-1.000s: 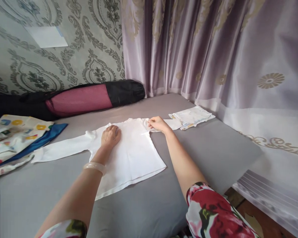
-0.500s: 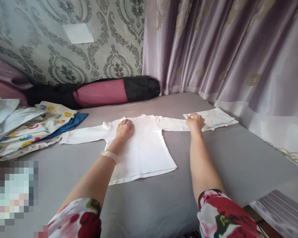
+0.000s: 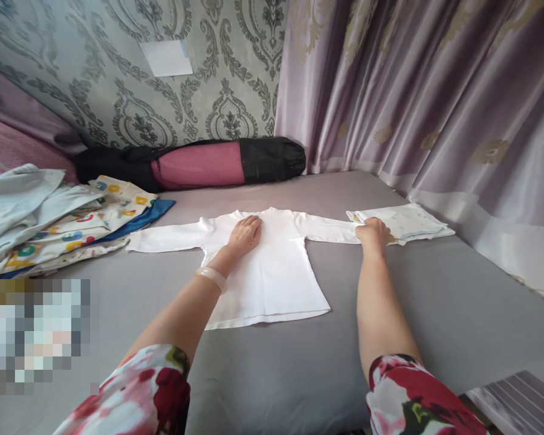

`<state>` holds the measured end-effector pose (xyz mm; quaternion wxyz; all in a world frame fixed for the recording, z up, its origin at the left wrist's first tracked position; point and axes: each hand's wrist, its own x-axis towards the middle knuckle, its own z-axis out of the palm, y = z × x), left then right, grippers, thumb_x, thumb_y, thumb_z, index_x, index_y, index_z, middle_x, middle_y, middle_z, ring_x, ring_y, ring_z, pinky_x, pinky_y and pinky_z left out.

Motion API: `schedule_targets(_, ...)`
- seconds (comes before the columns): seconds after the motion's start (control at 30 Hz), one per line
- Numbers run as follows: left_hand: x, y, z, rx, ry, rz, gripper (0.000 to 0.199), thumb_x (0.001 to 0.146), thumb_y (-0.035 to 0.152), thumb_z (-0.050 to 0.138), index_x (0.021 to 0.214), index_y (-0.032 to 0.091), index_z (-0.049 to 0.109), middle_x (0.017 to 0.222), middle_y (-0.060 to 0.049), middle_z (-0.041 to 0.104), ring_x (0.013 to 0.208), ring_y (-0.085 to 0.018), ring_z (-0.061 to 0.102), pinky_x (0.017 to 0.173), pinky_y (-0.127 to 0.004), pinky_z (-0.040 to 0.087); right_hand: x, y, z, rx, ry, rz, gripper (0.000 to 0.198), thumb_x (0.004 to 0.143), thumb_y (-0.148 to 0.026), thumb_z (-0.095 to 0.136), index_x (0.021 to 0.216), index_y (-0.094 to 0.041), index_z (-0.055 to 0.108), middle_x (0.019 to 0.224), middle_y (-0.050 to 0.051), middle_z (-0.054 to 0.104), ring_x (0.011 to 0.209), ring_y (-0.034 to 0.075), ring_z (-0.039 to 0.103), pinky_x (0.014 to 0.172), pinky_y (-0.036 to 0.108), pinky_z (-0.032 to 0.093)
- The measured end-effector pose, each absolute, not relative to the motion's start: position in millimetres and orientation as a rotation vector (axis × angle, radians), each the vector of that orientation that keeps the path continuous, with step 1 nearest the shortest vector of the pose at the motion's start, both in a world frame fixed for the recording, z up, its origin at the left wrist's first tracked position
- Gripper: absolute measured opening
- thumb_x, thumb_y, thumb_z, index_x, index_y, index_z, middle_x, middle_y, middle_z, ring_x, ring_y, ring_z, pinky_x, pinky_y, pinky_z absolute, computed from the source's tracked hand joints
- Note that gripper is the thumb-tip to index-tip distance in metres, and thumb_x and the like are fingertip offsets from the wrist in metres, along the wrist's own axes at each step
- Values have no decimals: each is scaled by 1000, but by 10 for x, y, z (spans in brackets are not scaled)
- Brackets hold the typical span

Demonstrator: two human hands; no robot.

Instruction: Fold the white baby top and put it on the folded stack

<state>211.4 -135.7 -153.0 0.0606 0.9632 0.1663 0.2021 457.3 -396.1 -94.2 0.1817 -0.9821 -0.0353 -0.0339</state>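
A white long-sleeved shirt (image 3: pixel 281 278) lies spread on the grey bed sheet, both sleeves stretched out sideways. My left hand (image 3: pixel 246 234) rests flat on its upper chest, below the collar, fingers extended. At the end of the right-hand sleeve (image 3: pixel 330 229), my right hand (image 3: pixel 374 232) is closed on the cuff, and its fingertips are partly hidden. Just behind and beside that hand is a folded white printed garment (image 3: pixel 417 220).
Several loose clothes (image 3: pixel 72 232) are heaped at the left, close to the other sleeve. A black and pink rolled bag (image 3: pixel 199 164) lies along the wall. Purple curtains (image 3: pixel 390 90) hang at the right. A blurred patch covers the lower left.
The view has turned slightly left. My left hand has slid a little toward the shirt's middle. My right hand has come down around the cuff, its fingers more curled.
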Motion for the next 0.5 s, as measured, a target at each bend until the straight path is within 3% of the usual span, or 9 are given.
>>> schedule_targets(0.27,2387,-1723,-1420,2850,502,369,43,95,29,38,133,14,53,147,-14,48,140,-24,40,119,-40,27,4665,-4015,-1019,-2787,-51,-80,40,72,-13,58,110,-6,69,117,26,62,112,36,58,95,48,45)
schedule_targets(0.5,2638,-1953,-1360,2759,485,184,56,96,49,35,144,20,42,157,-9,36,147,-25,26,122,-45,17,4572,-3999,-807,-2716,-122,5,27,73,-17,60,97,-14,74,107,22,69,105,35,64,87,43,49)
